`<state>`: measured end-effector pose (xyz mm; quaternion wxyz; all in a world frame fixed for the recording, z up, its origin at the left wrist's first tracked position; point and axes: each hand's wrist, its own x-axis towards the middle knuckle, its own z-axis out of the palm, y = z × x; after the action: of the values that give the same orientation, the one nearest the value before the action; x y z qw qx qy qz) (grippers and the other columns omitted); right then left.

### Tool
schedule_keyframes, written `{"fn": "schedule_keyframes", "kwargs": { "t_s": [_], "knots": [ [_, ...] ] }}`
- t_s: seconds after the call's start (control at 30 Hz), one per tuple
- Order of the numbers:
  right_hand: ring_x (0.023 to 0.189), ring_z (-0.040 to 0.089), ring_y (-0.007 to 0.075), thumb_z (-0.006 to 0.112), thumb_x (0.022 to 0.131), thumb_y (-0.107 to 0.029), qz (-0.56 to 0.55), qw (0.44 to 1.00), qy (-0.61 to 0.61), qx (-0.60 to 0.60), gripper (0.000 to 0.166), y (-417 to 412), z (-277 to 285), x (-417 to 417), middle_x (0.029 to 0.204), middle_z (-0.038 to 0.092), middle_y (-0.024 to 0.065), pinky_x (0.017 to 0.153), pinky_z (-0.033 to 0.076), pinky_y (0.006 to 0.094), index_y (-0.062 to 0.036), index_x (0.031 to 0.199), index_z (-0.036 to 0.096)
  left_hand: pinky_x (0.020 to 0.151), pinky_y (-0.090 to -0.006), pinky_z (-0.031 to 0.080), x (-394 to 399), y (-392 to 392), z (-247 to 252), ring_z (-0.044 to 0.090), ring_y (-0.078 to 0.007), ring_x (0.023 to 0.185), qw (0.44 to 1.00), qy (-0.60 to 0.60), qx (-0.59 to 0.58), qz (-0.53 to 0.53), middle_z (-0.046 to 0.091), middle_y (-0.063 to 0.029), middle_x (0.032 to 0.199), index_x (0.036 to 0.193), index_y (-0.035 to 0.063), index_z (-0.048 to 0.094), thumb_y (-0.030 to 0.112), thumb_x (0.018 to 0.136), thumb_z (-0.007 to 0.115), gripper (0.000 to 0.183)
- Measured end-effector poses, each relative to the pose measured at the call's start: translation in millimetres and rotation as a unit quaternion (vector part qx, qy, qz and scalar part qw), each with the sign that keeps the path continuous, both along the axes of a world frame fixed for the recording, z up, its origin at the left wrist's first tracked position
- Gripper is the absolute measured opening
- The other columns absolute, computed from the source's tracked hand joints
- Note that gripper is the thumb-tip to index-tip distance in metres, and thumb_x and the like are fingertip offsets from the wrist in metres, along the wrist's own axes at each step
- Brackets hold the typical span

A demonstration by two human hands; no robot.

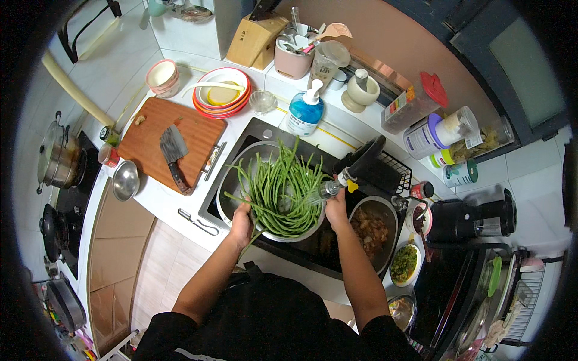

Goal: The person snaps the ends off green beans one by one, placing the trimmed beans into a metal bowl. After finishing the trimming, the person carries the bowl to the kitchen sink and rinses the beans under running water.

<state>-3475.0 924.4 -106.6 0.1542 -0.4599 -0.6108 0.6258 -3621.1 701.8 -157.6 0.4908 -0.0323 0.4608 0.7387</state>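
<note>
Long green beans fill a round metal basin over the sink. My left hand grips the basin's near left rim, and a few bean ends hang beside it. At the right rim, my right hand holds the basin, its fingertips partly hidden by the faucet. Just above that hand, the clear spray head of a faucet with a black neck runs water onto the beans. Right of my right hand, a metal basin in the sink contains brownish food pieces.
On the left, a cleaver lies on a wooden cutting board, beside stacked plates. A blue pump bottle stands behind the sink. To the right are a dish of chopped green food and a black appliance.
</note>
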Motion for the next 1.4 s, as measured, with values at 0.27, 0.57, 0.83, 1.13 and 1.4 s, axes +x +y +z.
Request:
{"fn": "schedule_keyframes", "kwargs": {
  "t_s": [0.27, 0.57, 0.83, 1.13, 1.4],
  "knots": [
    [0.117, 0.046, 0.021, 0.042, 0.094, 0.0, -0.096, 0.99, 0.028, -0.103, 0.058, -8.5, -4.1, 21.3, 0.132, 0.045, 0.0098, 0.099, 0.034, 0.0312, -0.0146, 0.148, 0.025, 0.099, -0.0423, 0.043, 2.2, 8.8, -1.8, 0.055, -0.0312, 0.113, 1.0, -0.026, -0.01, -0.005, 0.054, -0.0166, 0.128, 0.138, 0.0059, 0.042, 0.034, 0.095, 0.034, 0.052],
    [0.129, 0.038, 0.025, 0.059, 0.091, -0.035, -0.179, 0.975, -0.016, -0.127, 0.062, -28.9, 14.8, 40.6, 0.137, 0.045, 0.0112, 0.107, 0.027, 0.0415, -0.0057, 0.14, 0.034, 0.104, -0.0388, 0.038, 29.4, -1.4, -1.9, 0.053, -0.0258, 0.117, 0.993, -0.061, -0.047, -0.089, 0.054, -0.0119, 0.13, 0.137, 0.0046, 0.042, 0.028, 0.093, 0.039, 0.051],
    [0.121, 0.045, 0.0252, 0.057, 0.093, -0.034, -0.237, 0.963, 0.002, -0.128, 0.053, -19.4, -10.8, 59.1, 0.132, 0.048, 0.0122, 0.103, 0.033, 0.0414, -0.0033, 0.133, 0.043, 0.079, -0.0348, 0.054, 31.6, 0.9, 20.4, 0.064, -0.0213, 0.096, 0.983, -0.008, -0.108, -0.149, 0.063, -0.0104, 0.113, 0.129, 0.0022, 0.048, 0.034, 0.1, 0.04, 0.045],
    [0.111, 0.055, 0.0262, 0.055, 0.094, -0.027, -0.267, 0.951, -0.011, -0.155, 0.052, -20.8, -21.7, 86.6, 0.128, 0.053, 0.014, 0.09, 0.046, 0.039, 0.0006, 0.136, 0.042, 0.054, -0.0322, 0.049, 8.3, -18.5, 13.7, 0.061, -0.0189, 0.059, 0.935, 0.188, -0.239, -0.185, 0.064, -0.0082, 0.067, 0.077, 0.0006, 0.065, 0.053, 0.096, 0.045, 0.059],
    [0.104, 0.056, 0.026, 0.055, 0.091, -0.019, -0.281, 0.945, 0.004, -0.165, 0.047, -33.1, -30.8, 106.6, 0.122, 0.053, 0.014, 0.087, 0.047, 0.0398, 0.0028, 0.132, 0.044, 0.061, -0.0298, 0.049, -8.8, -27.2, 11.0, 0.063, -0.0188, 0.07, 0.92, 0.187, -0.239, -0.247, 0.066, -0.0105, 0.081, 0.103, -0.0024, 0.062, 0.039, 0.093, 0.057, 0.043]
  ]
}}
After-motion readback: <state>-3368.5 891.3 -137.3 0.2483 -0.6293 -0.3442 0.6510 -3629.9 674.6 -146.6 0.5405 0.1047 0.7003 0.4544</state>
